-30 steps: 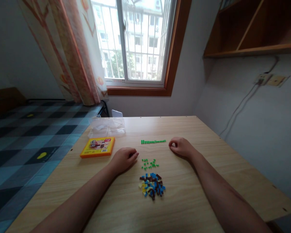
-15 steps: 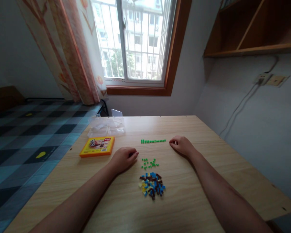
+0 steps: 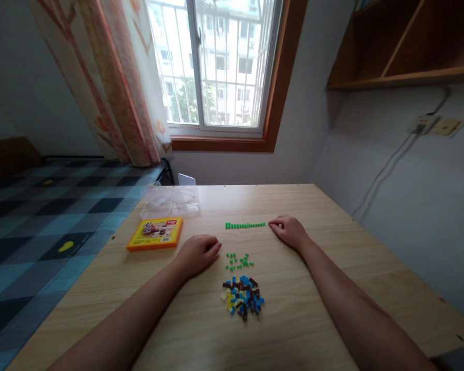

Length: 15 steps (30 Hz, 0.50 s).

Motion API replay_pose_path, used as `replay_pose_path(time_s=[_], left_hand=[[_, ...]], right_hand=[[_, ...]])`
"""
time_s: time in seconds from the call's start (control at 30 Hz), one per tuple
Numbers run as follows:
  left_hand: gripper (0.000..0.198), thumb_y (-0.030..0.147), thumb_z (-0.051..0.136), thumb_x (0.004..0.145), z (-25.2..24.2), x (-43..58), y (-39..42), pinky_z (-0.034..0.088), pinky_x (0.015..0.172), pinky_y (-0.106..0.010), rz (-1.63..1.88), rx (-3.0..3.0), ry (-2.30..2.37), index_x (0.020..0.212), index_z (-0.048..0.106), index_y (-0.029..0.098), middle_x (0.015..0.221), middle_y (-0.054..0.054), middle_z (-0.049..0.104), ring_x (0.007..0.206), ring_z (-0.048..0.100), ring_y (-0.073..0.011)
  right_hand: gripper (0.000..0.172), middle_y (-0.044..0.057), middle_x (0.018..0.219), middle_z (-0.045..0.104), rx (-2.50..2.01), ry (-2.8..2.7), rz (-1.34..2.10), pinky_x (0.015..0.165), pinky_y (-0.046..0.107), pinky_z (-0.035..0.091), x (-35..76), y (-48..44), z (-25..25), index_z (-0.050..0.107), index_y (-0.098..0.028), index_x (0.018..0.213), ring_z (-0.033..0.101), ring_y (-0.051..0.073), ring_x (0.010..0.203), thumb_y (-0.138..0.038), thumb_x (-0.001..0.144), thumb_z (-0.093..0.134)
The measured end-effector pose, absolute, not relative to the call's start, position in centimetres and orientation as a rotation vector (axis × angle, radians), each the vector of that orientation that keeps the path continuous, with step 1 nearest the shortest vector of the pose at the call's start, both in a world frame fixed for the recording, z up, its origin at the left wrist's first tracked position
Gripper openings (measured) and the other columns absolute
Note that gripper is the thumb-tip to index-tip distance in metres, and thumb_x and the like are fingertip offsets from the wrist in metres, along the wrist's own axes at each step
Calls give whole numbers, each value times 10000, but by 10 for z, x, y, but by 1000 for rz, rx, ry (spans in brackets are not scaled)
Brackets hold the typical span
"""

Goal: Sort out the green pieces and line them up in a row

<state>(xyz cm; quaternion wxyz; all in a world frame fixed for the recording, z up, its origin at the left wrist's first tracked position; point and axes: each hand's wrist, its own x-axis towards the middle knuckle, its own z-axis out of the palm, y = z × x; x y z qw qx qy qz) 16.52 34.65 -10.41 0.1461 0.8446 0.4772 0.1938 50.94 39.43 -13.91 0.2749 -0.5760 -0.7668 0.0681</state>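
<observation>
A row of small green bricks (image 3: 245, 225) lies in a line on the wooden table (image 3: 332, 268). My right hand (image 3: 291, 230) rests at the row's right end, fingers curled and pinched at the last brick. My left hand (image 3: 197, 252) lies on the table in a loose fist, left of a scatter of loose green bricks (image 3: 238, 261). Nearer to me sits a pile of blue, brown and yellow bricks (image 3: 243, 297). What the pinch holds, if anything, is too small to see.
An orange-yellow box (image 3: 155, 233) lies at the table's left, with a clear plastic tray (image 3: 170, 201) behind it. A bed with a checked cover (image 3: 42, 216) stands to the left. Window, curtain and a wall shelf are behind.
My right hand has slid a little left, from a small gap away to the right end of the green row. My left hand has stayed put.
</observation>
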Motion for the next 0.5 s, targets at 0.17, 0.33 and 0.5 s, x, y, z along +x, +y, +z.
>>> replay_pose_path(time_s=[0.17, 0.33, 0.5], left_hand=[[299, 317, 495, 908, -102, 166, 346, 308, 620, -264, 549, 2420, 1385, 661, 586, 177, 662, -25, 618, 648, 526, -148], [289, 305, 509, 901, -102, 166, 346, 298, 615, -257, 556, 2424, 1377, 652, 572, 175, 657, -22, 612, 644, 517, -141], [294, 312, 509, 905, -103, 165, 346, 295, 614, -257, 559, 2426, 1382, 651, 567, 175, 657, -21, 609, 646, 516, -141]], right_hand=[[252, 45, 953, 743, -1567, -2089, 147, 742, 272, 463, 502, 395, -140, 794, -238, 985, 661, 181, 846, -301, 914, 561], [250, 41, 951, 743, -1574, -2090, 123, 734, 274, 462, 498, 393, -139, 793, -244, 992, 659, 180, 839, -288, 918, 559], [241, 41, 932, 745, -1563, -2065, 135, 712, 268, 462, 498, 392, -138, 795, -243, 985, 655, 175, 809, -283, 909, 570]])
